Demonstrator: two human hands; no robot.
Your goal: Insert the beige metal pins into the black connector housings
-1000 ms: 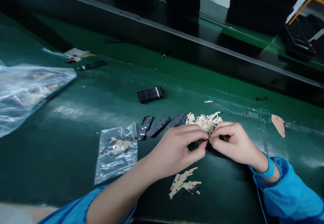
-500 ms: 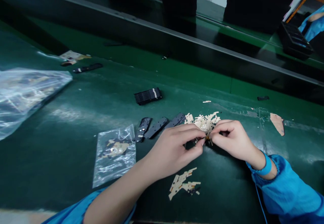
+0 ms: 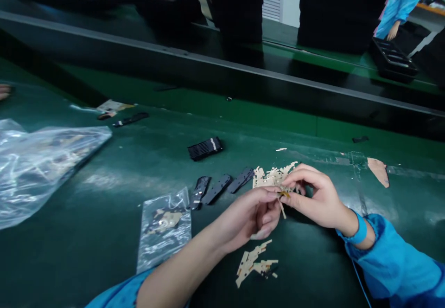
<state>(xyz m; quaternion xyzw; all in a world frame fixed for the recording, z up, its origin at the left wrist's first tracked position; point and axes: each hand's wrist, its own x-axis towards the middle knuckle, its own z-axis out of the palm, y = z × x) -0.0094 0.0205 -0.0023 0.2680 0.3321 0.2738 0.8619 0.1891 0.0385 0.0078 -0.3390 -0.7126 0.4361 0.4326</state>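
Observation:
My left hand [image 3: 243, 222] pinches a small cream-and-amber flex circuit piece [image 3: 283, 209] between thumb and finger, its narrow tail hanging down. My right hand [image 3: 314, 196] is closed on the same piece from the other side, fingertips almost meeting the left ones. Just behind the hands lies a heap of cream flex pieces [image 3: 267, 178], partly hidden by the right fingers. Nearer to me, below the left hand, is a smaller loose group of cream pieces [image 3: 253, 262] with amber and black bits.
Three dark flat plates [image 3: 218, 189] lie left of the heap, with a ribbed black stack [image 3: 205, 149] behind them. A small clear bag [image 3: 163, 243] and a larger plastic bag [image 3: 45, 169] are at left. Across the raised ledge, a person's hand [image 3: 394, 29] is near a black tray [image 3: 392, 60].
My left hand has rolled over, its palm side and curled fingers now showing. The held piece has come up from the heap into clearer sight. The camera view has shifted slightly.

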